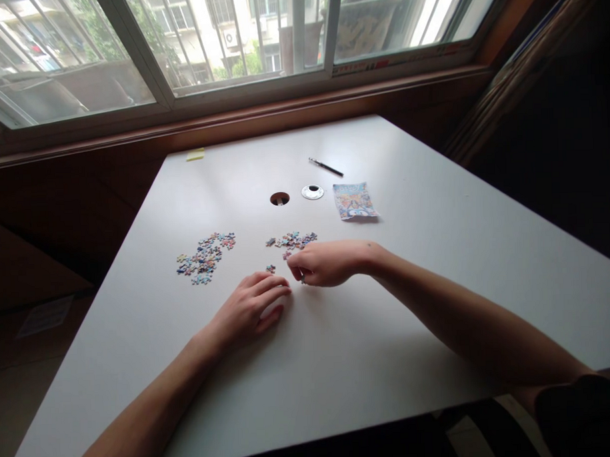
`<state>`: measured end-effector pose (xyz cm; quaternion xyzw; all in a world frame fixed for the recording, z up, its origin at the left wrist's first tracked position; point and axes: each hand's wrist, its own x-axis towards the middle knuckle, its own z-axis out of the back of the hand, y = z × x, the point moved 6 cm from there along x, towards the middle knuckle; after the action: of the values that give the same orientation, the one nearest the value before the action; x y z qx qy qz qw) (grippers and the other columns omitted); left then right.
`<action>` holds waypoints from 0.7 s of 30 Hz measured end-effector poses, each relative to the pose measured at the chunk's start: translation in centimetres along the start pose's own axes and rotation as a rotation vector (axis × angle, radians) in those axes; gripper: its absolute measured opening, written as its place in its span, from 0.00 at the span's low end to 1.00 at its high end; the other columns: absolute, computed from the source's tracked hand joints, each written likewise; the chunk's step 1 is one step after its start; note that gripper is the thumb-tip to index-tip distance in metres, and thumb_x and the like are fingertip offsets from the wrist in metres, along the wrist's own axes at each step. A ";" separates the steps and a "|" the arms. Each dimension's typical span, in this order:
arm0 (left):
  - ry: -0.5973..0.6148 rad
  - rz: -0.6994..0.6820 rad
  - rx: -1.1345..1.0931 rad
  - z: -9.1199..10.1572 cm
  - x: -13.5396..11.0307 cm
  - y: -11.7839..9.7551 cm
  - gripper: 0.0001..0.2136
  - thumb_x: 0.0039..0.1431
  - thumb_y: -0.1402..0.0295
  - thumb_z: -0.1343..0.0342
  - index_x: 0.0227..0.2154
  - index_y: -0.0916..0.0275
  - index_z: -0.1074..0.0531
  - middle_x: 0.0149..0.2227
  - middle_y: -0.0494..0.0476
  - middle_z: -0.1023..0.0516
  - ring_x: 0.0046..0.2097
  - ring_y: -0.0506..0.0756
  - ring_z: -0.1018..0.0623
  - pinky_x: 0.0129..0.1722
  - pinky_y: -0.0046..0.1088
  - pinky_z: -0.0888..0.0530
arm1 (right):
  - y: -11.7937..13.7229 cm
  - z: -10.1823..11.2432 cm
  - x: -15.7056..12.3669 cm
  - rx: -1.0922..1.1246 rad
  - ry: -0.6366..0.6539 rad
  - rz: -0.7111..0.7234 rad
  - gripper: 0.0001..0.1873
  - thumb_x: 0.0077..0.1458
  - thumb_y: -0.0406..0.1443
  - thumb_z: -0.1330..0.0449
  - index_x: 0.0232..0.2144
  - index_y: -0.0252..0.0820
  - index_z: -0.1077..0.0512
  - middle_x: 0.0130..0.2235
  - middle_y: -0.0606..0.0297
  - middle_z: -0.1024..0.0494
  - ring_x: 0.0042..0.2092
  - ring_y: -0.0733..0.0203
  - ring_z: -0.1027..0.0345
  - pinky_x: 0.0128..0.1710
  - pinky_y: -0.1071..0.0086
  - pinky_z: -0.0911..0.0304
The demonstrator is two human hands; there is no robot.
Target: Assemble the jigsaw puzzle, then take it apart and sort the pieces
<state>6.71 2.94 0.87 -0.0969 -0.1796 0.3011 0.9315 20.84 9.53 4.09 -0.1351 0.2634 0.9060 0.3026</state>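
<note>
My right hand (pixel 327 263) is closed in a pinch on a small jigsaw puzzle piece (pixel 303 279), just above the white table. Left of it, my left hand (pixel 257 301) rests on the tabletop with its fingers apart and slightly bent, holding nothing that I can see. A few linked or touching puzzle pieces (pixel 271 269) lie just beyond the left fingertips. Behind my right hand is a small cluster of puzzle pieces (pixel 291 240), partly hidden by the hand. Farther left spreads a larger pile of loose puzzle pieces (pixel 202 260).
The white table (pixel 389 359) has a round cable hole (pixel 279 199), with its metal ring cover (pixel 312 192) beside it. A printed picture sheet (pixel 355 201) lies to the right. A black pen (pixel 326 167) and a yellow sticky note (pixel 195 154) are farther back, below the window.
</note>
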 end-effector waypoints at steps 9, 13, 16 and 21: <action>-0.005 0.002 -0.009 -0.2 -0.2 0.3 0.18 0.64 0.72 0.47 0.56 0.59 0.30 0.56 0.60 0.26 0.56 0.60 0.29 0.58 0.43 0.30 | -0.4 -0.3 0.3 0.001 0.008 -0.011 0.15 0.54 0.29 0.45 0.44 0.41 0.27 0.44 0.57 0.23 0.42 0.56 0.30 0.33 0.71 0.41; 0.005 0.003 -0.012 -0.2 -0.2 0.3 0.18 0.64 0.71 0.47 0.56 0.60 0.30 0.56 0.61 0.26 0.56 0.61 0.29 0.58 0.44 0.29 | -0.7 -0.4 0.3 0.024 0.002 -0.031 0.15 0.55 0.29 0.45 0.45 0.40 0.27 0.43 0.56 0.22 0.40 0.57 0.29 0.32 0.71 0.42; 0.005 0.009 -0.005 -0.2 -0.3 0.3 0.18 0.64 0.72 0.47 0.56 0.59 0.30 0.56 0.62 0.27 0.55 0.61 0.29 0.57 0.45 0.29 | -1.0 -0.1 0.5 0.079 -0.041 -0.060 0.14 0.55 0.28 0.46 0.44 0.40 0.28 0.41 0.57 0.21 0.39 0.58 0.29 0.31 0.72 0.41; 0.002 0.007 -0.006 -0.3 -0.3 0.4 0.19 0.63 0.72 0.46 0.56 0.58 0.29 0.55 0.62 0.27 0.55 0.61 0.29 0.58 0.45 0.29 | -1.0 -0.2 1.0 0.205 -0.072 -0.054 0.14 0.56 0.28 0.46 0.44 0.40 0.29 0.38 0.60 0.20 0.39 0.59 0.29 0.31 0.74 0.41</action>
<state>6.36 3.09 0.42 -0.1006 -0.1793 0.3038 0.9303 20.74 10.57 3.13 -0.0778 0.3399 0.8700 0.3486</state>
